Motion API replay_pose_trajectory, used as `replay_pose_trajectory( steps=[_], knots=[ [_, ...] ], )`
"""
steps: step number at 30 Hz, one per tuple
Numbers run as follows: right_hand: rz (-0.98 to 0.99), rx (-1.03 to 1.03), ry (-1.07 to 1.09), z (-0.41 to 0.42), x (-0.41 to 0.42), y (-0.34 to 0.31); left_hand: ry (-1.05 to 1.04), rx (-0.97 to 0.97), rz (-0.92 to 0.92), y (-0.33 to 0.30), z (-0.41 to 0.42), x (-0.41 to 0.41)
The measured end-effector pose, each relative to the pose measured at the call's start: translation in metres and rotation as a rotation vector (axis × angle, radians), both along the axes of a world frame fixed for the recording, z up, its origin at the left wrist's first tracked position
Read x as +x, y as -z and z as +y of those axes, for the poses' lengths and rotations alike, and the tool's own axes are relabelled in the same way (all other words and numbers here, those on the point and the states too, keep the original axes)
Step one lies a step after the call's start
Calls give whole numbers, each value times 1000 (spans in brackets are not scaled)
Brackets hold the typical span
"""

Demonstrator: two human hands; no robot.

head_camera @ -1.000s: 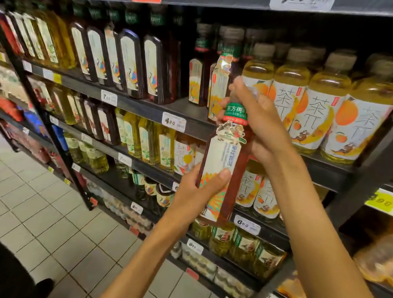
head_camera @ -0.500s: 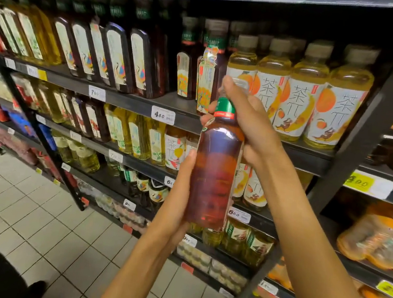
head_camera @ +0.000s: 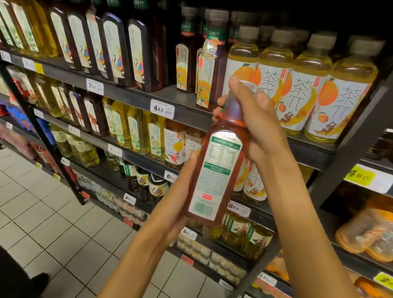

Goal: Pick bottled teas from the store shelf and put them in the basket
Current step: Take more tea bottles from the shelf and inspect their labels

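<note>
One dark tea bottle point(head_camera: 214, 173) is held upright in the open aisle, in front of the shelf point(head_camera: 132, 97) edge, its back label facing the camera. The right hand point(head_camera: 255, 121) curls round its neck and cap; the left hand point(head_camera: 174, 202) cups its lower side. Behind it, four yellow orange-label bottles point(head_camera: 303, 87) stand at the shelf's front edge. Tiled floor point(head_camera: 37, 204) lies open at lower left.

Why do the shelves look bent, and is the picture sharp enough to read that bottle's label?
Head view: the wide-angle lens bows the shelves and tilts the uprights near the edges. The held bottle shows its back label, but the small print is too soft to read. The top shelf's back is in deep shadow; light glints on the yellow bottles.
</note>
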State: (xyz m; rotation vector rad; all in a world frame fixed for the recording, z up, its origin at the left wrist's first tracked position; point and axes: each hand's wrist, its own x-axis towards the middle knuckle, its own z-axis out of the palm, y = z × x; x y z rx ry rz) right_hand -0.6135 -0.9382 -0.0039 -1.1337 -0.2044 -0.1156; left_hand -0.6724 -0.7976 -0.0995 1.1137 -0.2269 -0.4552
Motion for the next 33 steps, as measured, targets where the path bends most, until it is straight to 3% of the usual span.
replay_pose_trajectory(
  steps=[4,9,12,16,20,22,25,27,30,33],
  knots=[
    [15,-105,-11,-4,4,-2,118,-137,132,-5,-7,-3],
    [65,199,-297,-2,5,-1,355,-383,323,-2,-13,-6],
    [52,209,-277,1,4,1,318,-259,258,2,-13,-4],
    [1,-19,-40,-4,2,1,59,11,15,2,-1,7],
    [33,-171,51,-6,7,-2,27,-81,40,7,-7,6],
    [72,-168,-4,-9,8,-3,165,-218,140,8,-9,6],
    [104,102,-177,-11,7,2,437,-340,317,3,-15,3],
    [122,270,-255,-9,8,7,501,-398,379,8,-20,2],
    [114,238,-206,-7,9,10,507,-367,362,12,-21,3],
    [70,50,-30,-11,11,8,342,-202,230,13,-11,11]
  ],
)
